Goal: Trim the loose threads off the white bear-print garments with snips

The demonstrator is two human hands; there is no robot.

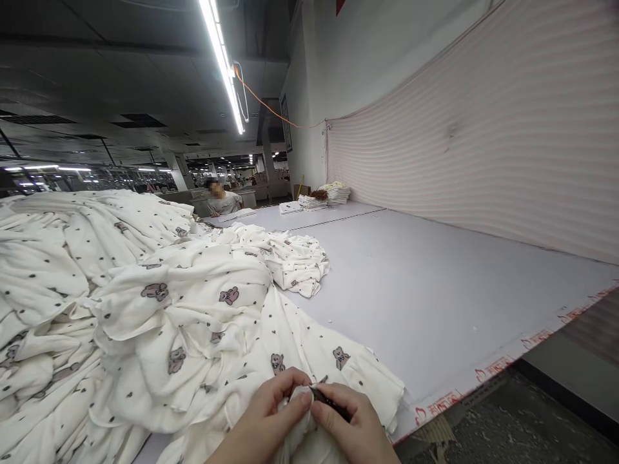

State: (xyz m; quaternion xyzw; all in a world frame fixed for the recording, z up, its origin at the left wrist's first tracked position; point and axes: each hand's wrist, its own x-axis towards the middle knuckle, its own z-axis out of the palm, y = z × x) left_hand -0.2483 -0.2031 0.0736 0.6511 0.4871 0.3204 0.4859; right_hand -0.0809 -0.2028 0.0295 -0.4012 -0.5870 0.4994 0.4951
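Note:
In the lower middle, my left hand (275,409) pinches the edge of a white fleece cloth (309,341) printed with brown bears and dark dots. My right hand (351,415) is closed around small black thread snips (331,403), partly hidden by the fingers. Their tip meets the cloth at my left thumb, and both hands nearly touch. The held cloth spreads forward over the table and hangs down toward me. To the left, a large heap of the same bear-print cloth (193,277) lies in loose folds.
A pale table (411,277) stretches away to the right, with red-printed tape (493,368) along its near edge. Folded cloth stacks (333,193) stand at its far end. A person (225,201) is at the far side. A striped pink sheet (483,142) covers the right wall.

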